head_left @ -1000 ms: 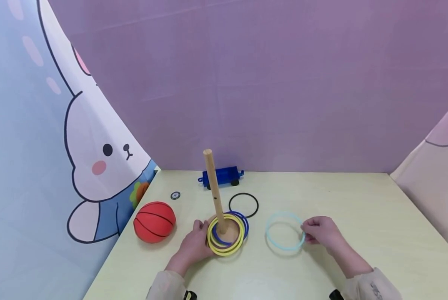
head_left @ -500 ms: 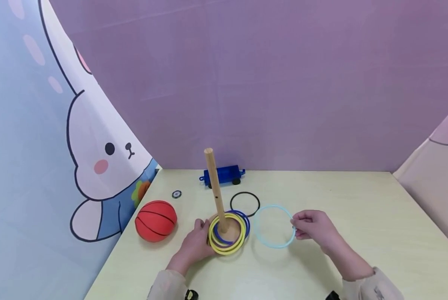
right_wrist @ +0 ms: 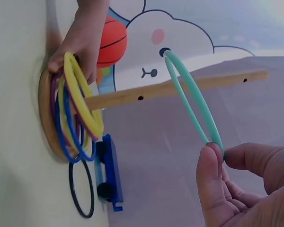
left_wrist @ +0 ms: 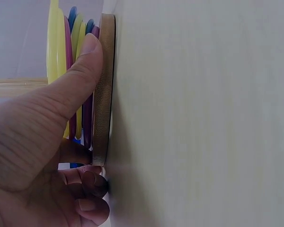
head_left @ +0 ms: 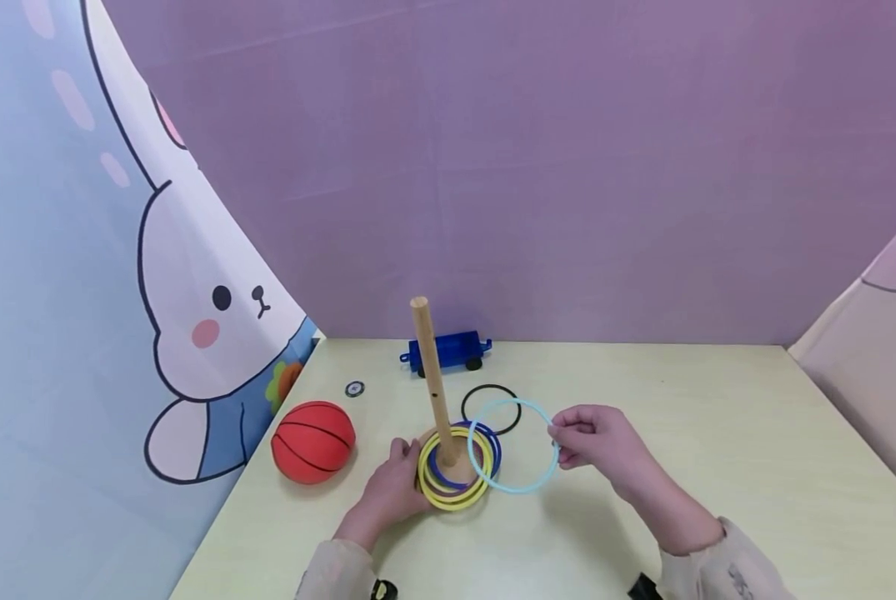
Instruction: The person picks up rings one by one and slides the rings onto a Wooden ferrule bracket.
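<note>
My right hand (head_left: pixel 603 443) pinches a light-blue ring (head_left: pixel 518 491) by its right edge, between thumb and fingers. The ring hangs above the table, right of the wooden peg (head_left: pixel 432 387); in the head view it overlaps the stacked rings. Yellow, blue and purple rings lie round the peg's foot, a yellow ring (head_left: pixel 448 507) on top. With my left hand (head_left: pixel 390 498) I hold the round wooden base (left_wrist: pixel 103 94) at its left edge. The left wrist view shows the thumb (left_wrist: pixel 87 61) across the stack's side and the fingers curled by the base's edge.
A black ring (head_left: pixel 463 403) lies flat behind the stand. Farther back sits a blue toy wagon (head_left: pixel 458 350) near the purple backdrop. At the left are a red toy basketball (head_left: pixel 313 442) and a small round disc (head_left: pixel 354 389) on the pale table (head_left: pixel 718 433).
My right hand has carried the light-blue ring leftward and raised it from near the table toward the peg. The left hand stays on the base.
</note>
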### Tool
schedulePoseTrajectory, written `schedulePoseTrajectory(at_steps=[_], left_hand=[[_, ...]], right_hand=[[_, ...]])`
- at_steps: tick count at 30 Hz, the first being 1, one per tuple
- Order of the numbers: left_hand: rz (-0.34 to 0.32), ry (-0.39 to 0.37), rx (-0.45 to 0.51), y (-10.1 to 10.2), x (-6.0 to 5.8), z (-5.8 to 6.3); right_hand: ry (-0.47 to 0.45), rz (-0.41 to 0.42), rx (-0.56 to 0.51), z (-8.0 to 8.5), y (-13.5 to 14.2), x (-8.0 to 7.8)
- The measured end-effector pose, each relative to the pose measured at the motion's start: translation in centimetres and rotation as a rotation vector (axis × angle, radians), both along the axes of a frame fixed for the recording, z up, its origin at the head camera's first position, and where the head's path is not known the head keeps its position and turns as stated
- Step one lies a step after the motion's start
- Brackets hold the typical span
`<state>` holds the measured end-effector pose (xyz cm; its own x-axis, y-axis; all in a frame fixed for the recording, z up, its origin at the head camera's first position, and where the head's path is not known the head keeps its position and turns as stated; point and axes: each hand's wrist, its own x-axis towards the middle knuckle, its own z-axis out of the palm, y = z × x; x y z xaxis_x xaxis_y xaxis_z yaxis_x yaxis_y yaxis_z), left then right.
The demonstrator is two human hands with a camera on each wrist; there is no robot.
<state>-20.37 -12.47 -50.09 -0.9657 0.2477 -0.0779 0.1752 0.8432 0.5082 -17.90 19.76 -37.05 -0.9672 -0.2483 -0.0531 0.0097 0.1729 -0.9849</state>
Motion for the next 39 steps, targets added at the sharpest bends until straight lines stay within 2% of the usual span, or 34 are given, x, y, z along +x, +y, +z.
schedulePoseTrajectory(at_steps=[13,32,39], left_hand=[[-0.005,0.005,-0.006,-0.1,-0.2,-0.3],[-0.021,0.031,0.005,0.0,0.1,0.3],[-0.017,0.018,-0.001,0.1,0.2,0.5]], right_hand=[[0.032,0.042,-0.052,3.0,-2.7,0.1],[0.079,0.026,-0.103,6.5,-4.7,-0.2],[0.117,0.023,-0.14,8.4,-5.8,-0.4]])
